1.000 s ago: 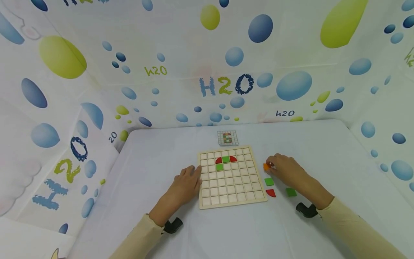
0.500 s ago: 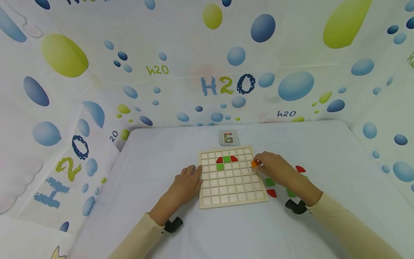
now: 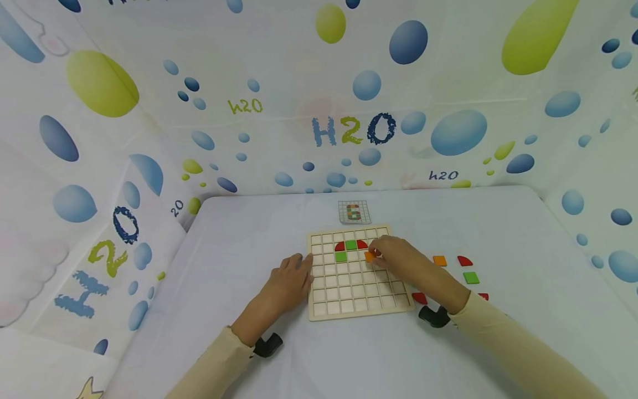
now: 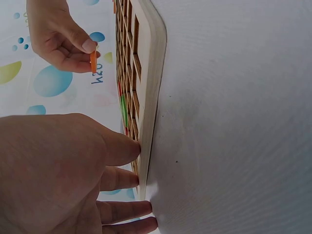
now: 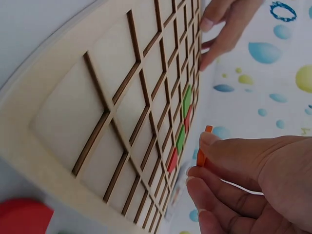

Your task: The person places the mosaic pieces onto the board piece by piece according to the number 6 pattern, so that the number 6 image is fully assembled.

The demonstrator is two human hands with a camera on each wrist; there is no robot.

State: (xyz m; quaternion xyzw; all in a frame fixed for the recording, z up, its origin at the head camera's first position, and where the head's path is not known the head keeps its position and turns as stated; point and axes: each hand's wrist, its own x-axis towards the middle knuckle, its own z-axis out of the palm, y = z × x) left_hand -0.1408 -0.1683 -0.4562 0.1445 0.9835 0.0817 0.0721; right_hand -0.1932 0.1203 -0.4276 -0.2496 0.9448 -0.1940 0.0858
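Observation:
My right hand (image 3: 399, 257) pinches a small orange square tile (image 5: 201, 157) between thumb and fingers. It holds the tile above the wooden grid board (image 3: 346, 293), toward the upper right cells. My left hand (image 3: 284, 288) touches the board's left edge with extended fingers (image 4: 122, 178). Set in the upper part of the grid are a green square tile (image 3: 351, 244) between two red quarter-round tiles (image 3: 340, 246), and a second green square tile (image 3: 341, 256) one row lower. The right hand hides some cells near it.
Behind the board lies a small grid card (image 3: 354, 211) with a coloured figure 6. Loose on the right are an orange tile (image 3: 440, 260), a red tile (image 3: 465, 260), a green tile (image 3: 471, 277) and other pieces, some partly covered by the right arm.
My right hand has carried the orange tile leftward, from beside the board to above its cells. More loose tiles show behind the arm. The left hand stays at the board's edge.

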